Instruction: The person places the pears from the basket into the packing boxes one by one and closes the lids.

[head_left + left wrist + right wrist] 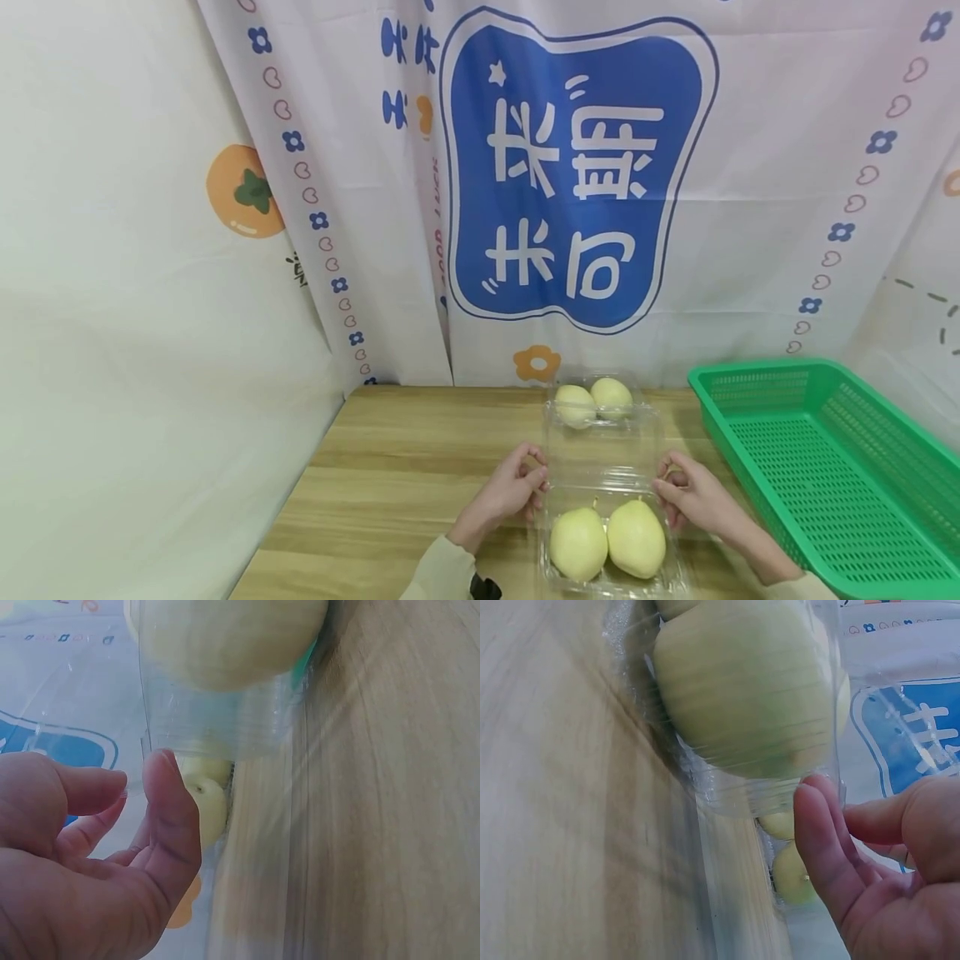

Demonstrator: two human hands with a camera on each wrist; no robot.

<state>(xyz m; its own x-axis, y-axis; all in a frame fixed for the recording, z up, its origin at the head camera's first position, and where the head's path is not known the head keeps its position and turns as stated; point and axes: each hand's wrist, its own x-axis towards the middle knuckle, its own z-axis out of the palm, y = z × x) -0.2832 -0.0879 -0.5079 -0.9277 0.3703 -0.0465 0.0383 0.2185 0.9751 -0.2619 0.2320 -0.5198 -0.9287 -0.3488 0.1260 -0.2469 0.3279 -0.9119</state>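
Two pale yellow-green pears (636, 540) sit side by side in an open clear plastic clamshell box (678, 577) on the table. Its hinged lid (600, 454) is raised on the far side. My left hand (517, 482) pinches the clear plastic at the left side near the hinge, thumb and fingertips close together in the left wrist view. On the opposite side my right hand (693, 493) pinches the box's edge, with fingertips at its corner (780, 796) in the right wrist view. Farther back, two more pears (611, 397) rest in another clear box (636, 385).
A green perforated plastic basket (757, 492) stands at the right of the wooden table (397, 467). Behind the table hangs a printed white cloth (750, 250) with a blue panel, and a pale cloth covers the left side.
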